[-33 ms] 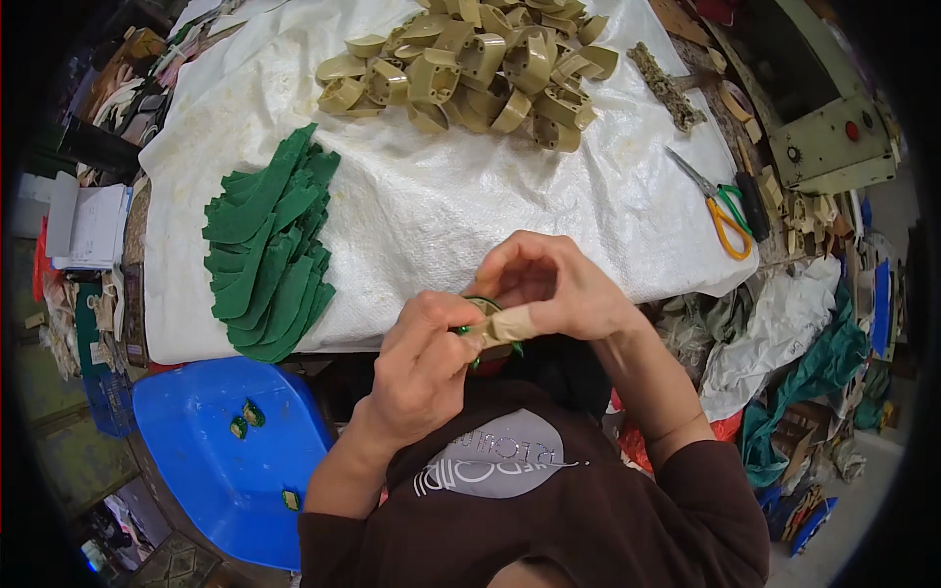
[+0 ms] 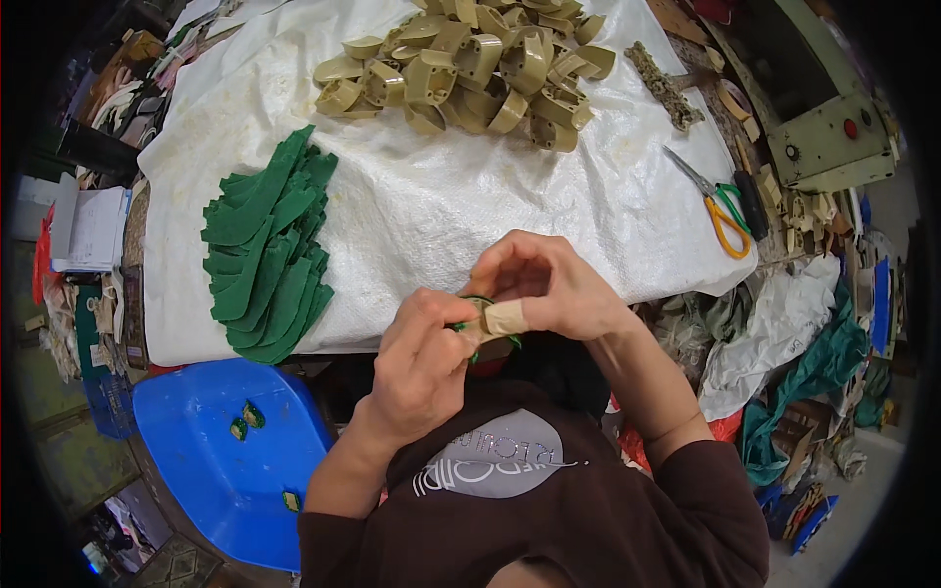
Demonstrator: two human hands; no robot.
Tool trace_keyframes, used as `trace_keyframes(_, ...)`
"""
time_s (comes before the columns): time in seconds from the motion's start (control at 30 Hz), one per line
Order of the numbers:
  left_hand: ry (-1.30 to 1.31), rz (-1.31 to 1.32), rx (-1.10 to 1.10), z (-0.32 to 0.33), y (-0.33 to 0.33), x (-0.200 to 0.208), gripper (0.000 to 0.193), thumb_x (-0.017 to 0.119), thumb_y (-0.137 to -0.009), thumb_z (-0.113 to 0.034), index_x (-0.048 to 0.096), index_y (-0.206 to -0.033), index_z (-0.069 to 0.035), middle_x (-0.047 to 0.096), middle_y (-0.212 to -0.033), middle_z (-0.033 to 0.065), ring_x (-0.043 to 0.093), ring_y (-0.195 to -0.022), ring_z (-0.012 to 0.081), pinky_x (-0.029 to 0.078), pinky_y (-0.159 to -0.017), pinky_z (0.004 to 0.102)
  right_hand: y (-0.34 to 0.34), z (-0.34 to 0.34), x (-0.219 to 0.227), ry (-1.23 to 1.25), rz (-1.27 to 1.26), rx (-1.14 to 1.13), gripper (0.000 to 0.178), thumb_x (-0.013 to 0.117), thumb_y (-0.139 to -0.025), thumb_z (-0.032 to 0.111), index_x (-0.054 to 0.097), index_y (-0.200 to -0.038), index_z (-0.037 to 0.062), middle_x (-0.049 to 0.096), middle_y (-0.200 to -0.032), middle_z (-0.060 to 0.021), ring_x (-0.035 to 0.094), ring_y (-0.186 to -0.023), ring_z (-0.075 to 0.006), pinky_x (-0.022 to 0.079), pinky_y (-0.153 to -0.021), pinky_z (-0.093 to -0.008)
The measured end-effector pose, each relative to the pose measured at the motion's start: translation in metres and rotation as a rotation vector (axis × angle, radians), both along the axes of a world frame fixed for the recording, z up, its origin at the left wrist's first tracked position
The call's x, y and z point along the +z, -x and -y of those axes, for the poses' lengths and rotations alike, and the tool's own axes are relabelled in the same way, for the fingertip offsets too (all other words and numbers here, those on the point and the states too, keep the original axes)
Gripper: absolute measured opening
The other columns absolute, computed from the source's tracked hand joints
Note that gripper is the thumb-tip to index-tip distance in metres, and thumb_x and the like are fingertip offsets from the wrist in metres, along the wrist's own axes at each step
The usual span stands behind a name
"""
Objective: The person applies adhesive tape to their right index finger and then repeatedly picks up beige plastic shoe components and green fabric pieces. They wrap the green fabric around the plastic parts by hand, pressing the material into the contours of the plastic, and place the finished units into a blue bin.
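Note:
In front of my chest both hands grip one small tan piece with green edging (image 2: 480, 307), mostly covered by my fingers. The fingers of my left hand (image 2: 421, 358) pinch its left side. On the other side my right hand (image 2: 549, 289) curls around it, with beige tape wrapped on the thumb. A fanned stack of green fabric pieces (image 2: 265, 255) lies on the white sheet (image 2: 402, 216), left of my hands. Beyond them, a heap of shiny tan plastic parts (image 2: 470, 69) sits at the far side.
At the lower left is a blue plastic basin (image 2: 216, 490) holding 3 small green-edged pieces (image 2: 253, 414). Scissors with orange and green handles (image 2: 723, 211) lie at the sheet's right edge. A pale green machine box (image 2: 833, 142) stands at far right, with crumpled bags (image 2: 765, 348) below it.

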State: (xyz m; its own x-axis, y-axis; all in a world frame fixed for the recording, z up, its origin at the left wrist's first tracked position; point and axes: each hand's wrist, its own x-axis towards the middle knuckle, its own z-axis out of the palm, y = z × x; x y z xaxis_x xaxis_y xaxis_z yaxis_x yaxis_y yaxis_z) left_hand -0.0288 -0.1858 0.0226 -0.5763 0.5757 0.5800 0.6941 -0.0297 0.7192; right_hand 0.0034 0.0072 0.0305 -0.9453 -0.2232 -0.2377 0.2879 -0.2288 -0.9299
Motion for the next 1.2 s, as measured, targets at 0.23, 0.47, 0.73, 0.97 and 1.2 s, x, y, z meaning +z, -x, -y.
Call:
trace_keyframes(0.23, -0.27, 0.597, 0.177, -0.011, -0.011, -0.002, 0.015, 0.066, -0.078, 0.003, 0.055, -0.088, 0.0, 0.059, -0.092, 0.0129, 0.058, -0.081, 0.0179, 0.046, -0.069, 0.0283, -0.003, 0.006, -0.012, -0.044, -0.245, -0.16, 0.038, 0.054, -0.093, 0.022, 0.05, -0.123, -0.0003, 0.062, -0.105, -0.0115, 0.06, -0.091, -0.0167, 0.048, -0.078, -0.0299)
trace_keyframes(0.47, -0.381, 0.752, 0.142, -0.022, -0.014, -0.007, 0.013, 0.064, -0.083, 0.001, 0.054, -0.092, 0.002, 0.06, -0.095, 0.0118, 0.056, -0.086, 0.0124, 0.045, -0.078, 0.0254, -0.004, 0.019, -0.008, -0.525, -0.671, -0.324, 0.013, 0.054, -0.079, 0.003, 0.058, -0.091, 0.0033, 0.056, -0.097, -0.009, 0.048, -0.092, -0.0254, 0.039, -0.083, -0.0348)
trace_keyframes(0.73, -0.295, 0.705, 0.146, -0.024, -0.013, 0.001, 0.014, 0.069, -0.08, -0.004, 0.059, -0.09, -0.002, 0.059, -0.102, 0.0134, 0.055, -0.094, 0.0171, 0.043, -0.079, 0.0291, -0.003, 0.016, -0.001, -0.635, -0.767, -0.359, 0.008, 0.062, -0.08, 0.01, 0.057, -0.086, 0.0064, 0.056, -0.094, -0.0071, 0.047, -0.09, -0.0268, 0.037, -0.084, -0.036)
trace_keyframes(0.97, -0.117, 0.19, 0.319, -0.017, -0.01, -0.004, 0.013, 0.075, -0.072, -0.01, 0.067, -0.083, -0.009, 0.05, -0.116, 0.014, 0.043, -0.111, 0.0297, 0.038, -0.085, 0.0394, -0.011, 0.007, -0.002, -0.114, -0.551, -0.226, 0.027, 0.069, -0.078, 0.017, 0.06, -0.1, 0.0033, 0.058, -0.095, -0.0065, 0.05, -0.096, -0.0214, 0.038, -0.091, -0.0357)
trace_keyframes(1.2, -0.149, -0.059, 0.167, -0.005, -0.004, -0.011, 0.029, 0.066, -0.078, -0.022, 0.066, -0.105, -0.01, 0.05, -0.116, 0.0152, 0.046, -0.108, 0.0298, 0.038, -0.087, 0.0368, -0.01, -0.008, 0.001, -0.271, -0.519, -0.14, 0.058, 0.076, -0.07, 0.007, 0.051, -0.122, -0.0003, 0.062, -0.11, -0.0153, 0.058, -0.106, -0.0217, 0.042, -0.095, -0.036)
